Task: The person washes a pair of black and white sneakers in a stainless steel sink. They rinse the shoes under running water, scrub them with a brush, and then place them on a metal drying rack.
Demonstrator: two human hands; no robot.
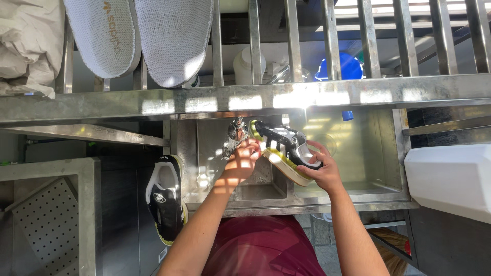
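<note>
Evidently the wash was midway: the right hand (321, 171) gripped a black-and-white sneaker (284, 148) with a yellow sole over the steel sink (358, 197), just beside the faucet (237, 129). The left hand (240, 162) pressed curled fingers against its toe, holding nothing I could make out. The matching sneaker (164, 197) waited on the sink's left edge, while two white insoles (143, 36) lay on the rack above.

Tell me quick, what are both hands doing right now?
Left hand: at the front of the sneaker under the tap; whether it grips cannot be told.
Right hand: closed on the sneaker's heel end.
</note>
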